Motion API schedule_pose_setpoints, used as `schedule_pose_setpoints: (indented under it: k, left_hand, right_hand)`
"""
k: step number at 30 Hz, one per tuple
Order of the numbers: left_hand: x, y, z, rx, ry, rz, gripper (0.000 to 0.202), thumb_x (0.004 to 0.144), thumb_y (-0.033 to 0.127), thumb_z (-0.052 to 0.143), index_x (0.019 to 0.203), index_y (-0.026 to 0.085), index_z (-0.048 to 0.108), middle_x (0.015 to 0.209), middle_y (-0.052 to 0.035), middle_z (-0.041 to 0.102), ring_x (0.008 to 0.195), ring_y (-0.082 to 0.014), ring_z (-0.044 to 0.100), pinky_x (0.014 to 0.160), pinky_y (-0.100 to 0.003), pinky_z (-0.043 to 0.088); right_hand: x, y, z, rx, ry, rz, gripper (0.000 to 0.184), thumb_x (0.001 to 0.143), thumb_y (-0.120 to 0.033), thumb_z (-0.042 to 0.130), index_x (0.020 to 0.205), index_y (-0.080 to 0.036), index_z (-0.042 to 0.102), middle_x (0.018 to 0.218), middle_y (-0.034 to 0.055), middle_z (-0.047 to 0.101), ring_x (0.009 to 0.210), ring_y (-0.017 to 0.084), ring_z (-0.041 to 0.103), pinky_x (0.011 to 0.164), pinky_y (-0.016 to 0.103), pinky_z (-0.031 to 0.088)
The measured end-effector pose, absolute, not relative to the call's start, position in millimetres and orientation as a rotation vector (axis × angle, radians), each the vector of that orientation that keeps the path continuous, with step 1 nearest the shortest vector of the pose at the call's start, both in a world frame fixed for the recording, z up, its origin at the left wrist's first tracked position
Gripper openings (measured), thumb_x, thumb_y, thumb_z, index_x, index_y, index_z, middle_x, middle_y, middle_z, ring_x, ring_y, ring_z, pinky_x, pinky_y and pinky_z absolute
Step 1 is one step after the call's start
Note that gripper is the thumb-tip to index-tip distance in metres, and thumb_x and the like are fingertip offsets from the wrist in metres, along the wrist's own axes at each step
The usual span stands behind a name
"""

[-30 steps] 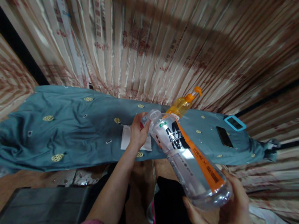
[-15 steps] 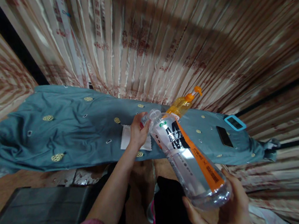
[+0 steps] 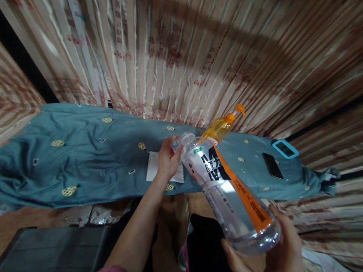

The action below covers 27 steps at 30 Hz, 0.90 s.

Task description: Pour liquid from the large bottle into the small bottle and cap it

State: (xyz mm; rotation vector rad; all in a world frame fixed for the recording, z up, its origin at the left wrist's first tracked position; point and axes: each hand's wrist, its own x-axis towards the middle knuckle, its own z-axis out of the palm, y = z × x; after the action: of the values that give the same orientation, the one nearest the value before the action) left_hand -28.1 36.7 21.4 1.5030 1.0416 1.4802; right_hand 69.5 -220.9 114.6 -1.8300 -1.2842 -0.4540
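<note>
My right hand (image 3: 277, 252) grips a large clear plastic bottle (image 3: 233, 209) by its base. The bottle has an orange and white label with black print and is tilted, its neck pointing up and left. My left hand (image 3: 167, 158) is closed around a small clear container (image 3: 177, 145), mostly hidden by the fingers, with a bit of red showing. That container meets the large bottle's mouth (image 3: 187, 138). Beneath my left hand, a white cloth (image 3: 152, 166) lies on the table. Just behind the large bottle stands a yellow pump bottle (image 3: 219, 129) with an orange pump head.
A teal patterned cloth (image 3: 85, 166) covers the long narrow table. On its right end lie a dark phone (image 3: 273, 166) and a blue-framed device (image 3: 285, 149). Striped curtain sheeting (image 3: 169, 44) hangs behind. A dark box (image 3: 47, 260) with a white cable stands at lower left.
</note>
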Motion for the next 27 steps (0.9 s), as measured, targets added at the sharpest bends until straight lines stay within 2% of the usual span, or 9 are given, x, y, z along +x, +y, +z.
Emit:
schedule_pose_setpoints:
  k: [3, 6, 10, 15, 17, 22, 27]
  left_hand:
    - [-28.8, 36.8, 21.5, 1.514, 1.046, 1.48, 0.036, 0.086, 0.046, 0.066, 0.109, 0.018, 0.067, 0.114, -0.0108, 0.072, 0.109, -0.026, 0.067, 0.099, -0.041, 0.052]
    - [-28.8, 37.2, 21.2, 1.51, 1.049, 1.483, 0.035, 0.086, 0.045, 0.066, 0.11, 0.019, 0.067, 0.114, -0.0104, 0.072, 0.109, -0.0256, 0.067, 0.1, -0.04, 0.052]
    - [-28.3, 37.7, 20.6, 1.499, 1.042, 1.48, 0.035, 0.085, 0.043, 0.067, 0.109, 0.018, 0.067, 0.115, -0.0115, 0.071, 0.11, -0.0263, 0.067, 0.1, -0.041, 0.051]
    - [-28.3, 37.7, 20.4, 1.492, 1.041, 1.478, 0.035, 0.085, 0.043, 0.066, 0.11, 0.017, 0.067, 0.114, -0.0116, 0.071, 0.109, -0.0266, 0.067, 0.1, -0.041, 0.051]
    - [-28.6, 37.6, 20.5, 1.496, 1.042, 1.48, 0.035, 0.085, 0.043, 0.066, 0.109, 0.018, 0.067, 0.113, -0.011, 0.072, 0.108, -0.0263, 0.067, 0.1, -0.041, 0.051]
    - [-28.9, 37.8, 20.0, 1.503, 1.039, 1.481, 0.034, 0.085, 0.042, 0.066, 0.11, 0.018, 0.067, 0.115, -0.011, 0.072, 0.109, -0.0263, 0.067, 0.099, -0.041, 0.052]
    - [-27.6, 38.6, 18.6, 1.483, 1.046, 1.486, 0.036, 0.085, 0.042, 0.067, 0.11, 0.017, 0.066, 0.114, -0.0119, 0.072, 0.109, -0.0268, 0.067, 0.1, -0.042, 0.051]
  right_hand:
    - [69.3, -221.4, 115.7, -1.85, -1.289, -0.46, 0.095, 0.066, -0.046, 0.083, 0.148, -0.015, 0.045, 0.126, 0.0185, 0.066, 0.095, 0.029, 0.072, 0.058, 0.03, 0.055]
    - [68.3, -221.6, 116.8, -1.871, -1.276, -0.48, 0.093, 0.067, -0.045, 0.082, 0.147, -0.015, 0.046, 0.126, 0.0186, 0.066, 0.095, 0.029, 0.072, 0.058, 0.031, 0.055]
    - [68.9, -221.9, 116.4, -1.871, -1.275, -0.441, 0.094, 0.066, -0.048, 0.082, 0.146, -0.014, 0.046, 0.126, 0.0193, 0.066, 0.105, 0.034, 0.07, 0.066, 0.035, 0.059]
    - [69.8, -221.3, 115.2, -1.84, -1.281, -0.398, 0.096, 0.067, -0.047, 0.082, 0.149, -0.015, 0.043, 0.127, 0.0193, 0.066, 0.109, 0.035, 0.069, 0.089, 0.047, 0.059]
    - [69.3, -220.8, 115.7, -1.83, -1.288, -0.408, 0.095, 0.068, -0.047, 0.081, 0.149, -0.015, 0.043, 0.13, 0.0199, 0.064, 0.113, 0.036, 0.068, 0.09, 0.047, 0.059]
    - [68.8, -220.3, 117.3, -1.859, -1.284, -0.434, 0.094, 0.068, -0.048, 0.081, 0.148, -0.015, 0.044, 0.134, 0.0203, 0.063, 0.116, 0.038, 0.067, 0.079, 0.043, 0.061]
    - [70.1, -220.4, 117.0, -1.839, -1.306, -0.446, 0.095, 0.067, -0.047, 0.082, 0.148, -0.015, 0.044, 0.132, 0.0205, 0.064, 0.115, 0.038, 0.067, 0.089, 0.047, 0.059]
